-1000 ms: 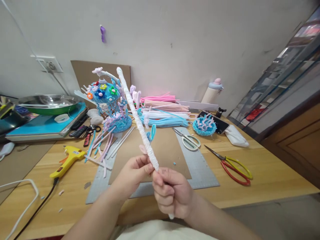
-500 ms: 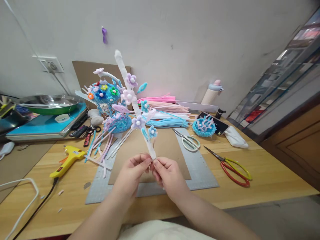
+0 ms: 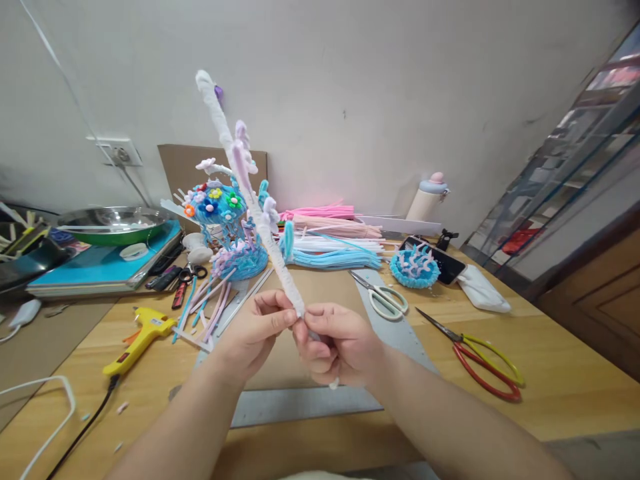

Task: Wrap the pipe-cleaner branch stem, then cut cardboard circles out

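Note:
A white fuzzy flower branch (image 3: 273, 250) rises from between my hands, leaning up and to the left. Lilac and blue flowers and leaves stick out along its right side, seen mostly edge-on. My left hand (image 3: 263, 333) pinches the branch's lower end between thumb and fingers. Beside it, my right hand (image 3: 343, 340) is closed round the same end, thumb on top, and a small white tip (image 3: 334, 383) shows beneath its fingers. Below the hands lie a brown cardboard sheet (image 3: 277, 373) and a grey cutting mat (image 3: 310, 405).
A yellow glue gun (image 3: 143, 340) lies left. White-handled scissors (image 3: 383, 300) and red-yellow scissors (image 3: 483, 360) lie right. Behind are bundled pipe cleaners (image 3: 335, 259), a flowered blue ornament (image 3: 213, 203), a blue fuzzy bowl shape (image 3: 415, 270), a phone (image 3: 445, 261) and a bottle (image 3: 425, 199).
The branch has turned about its length, so its flowers now face away to the right. It stands higher, its tip further left. The right hand's fingers have curled round the lower end.

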`<state>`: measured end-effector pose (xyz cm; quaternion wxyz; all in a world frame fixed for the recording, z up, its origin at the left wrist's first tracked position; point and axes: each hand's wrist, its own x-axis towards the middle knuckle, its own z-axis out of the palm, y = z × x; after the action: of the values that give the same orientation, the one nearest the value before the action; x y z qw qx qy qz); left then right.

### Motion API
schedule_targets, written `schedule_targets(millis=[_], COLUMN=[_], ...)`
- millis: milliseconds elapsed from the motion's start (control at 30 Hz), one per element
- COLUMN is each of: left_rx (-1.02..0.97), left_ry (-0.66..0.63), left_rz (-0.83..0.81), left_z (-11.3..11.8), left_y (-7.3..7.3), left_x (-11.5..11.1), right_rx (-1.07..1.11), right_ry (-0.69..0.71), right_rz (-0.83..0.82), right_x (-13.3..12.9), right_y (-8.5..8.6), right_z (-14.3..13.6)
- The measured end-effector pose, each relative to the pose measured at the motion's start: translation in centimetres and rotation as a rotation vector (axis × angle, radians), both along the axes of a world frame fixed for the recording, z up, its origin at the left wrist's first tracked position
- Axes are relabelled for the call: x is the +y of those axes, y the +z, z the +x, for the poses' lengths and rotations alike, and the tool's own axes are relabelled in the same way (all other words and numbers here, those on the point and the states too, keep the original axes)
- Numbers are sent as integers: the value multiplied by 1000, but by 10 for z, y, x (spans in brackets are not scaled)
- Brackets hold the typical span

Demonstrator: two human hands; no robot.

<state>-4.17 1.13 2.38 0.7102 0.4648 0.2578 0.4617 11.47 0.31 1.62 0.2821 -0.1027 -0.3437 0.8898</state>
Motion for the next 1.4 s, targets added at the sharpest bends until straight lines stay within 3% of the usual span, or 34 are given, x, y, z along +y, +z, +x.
schedule_targets(millis=[167, 333, 467, 600, 800, 967, 1100, 1167, 1300, 1400], left_rx=[14, 101, 187, 286, 454, 552, 567, 565, 478, 464], left_ry=[75, 164, 261, 282, 352, 425, 444, 433, 277, 212], left_rz=[-51, 22, 117, 139, 209, 311, 325, 255, 79, 72], left_z=[-2, -4, -3, -1, 1, 4, 2, 1, 7, 15], left_y=[-13, -32, -40, -44, -50, -50, -52, -54, -55, -54], left_x=[9, 16, 16, 16, 15, 17, 24, 26, 22, 15], right_rx=[-31, -42, -120, -343, -760, -903, -972, -967, -637, -411], right_ry=[-19, -33, -165, -439, -831, -917, -807, -811, -866, -822], right_rz=[-27, -63, 16, 171, 718, 926, 1031, 983, 488, 315], right_x=[7, 11, 10, 7, -1, 1, 12, 21, 40, 46], right_y=[-8, -23, -35, -45, -55, -56, -54, -54, -58, -60], right_z=[-4, -5, -11, -21, -25, -22, -12, -6, -4, -5])
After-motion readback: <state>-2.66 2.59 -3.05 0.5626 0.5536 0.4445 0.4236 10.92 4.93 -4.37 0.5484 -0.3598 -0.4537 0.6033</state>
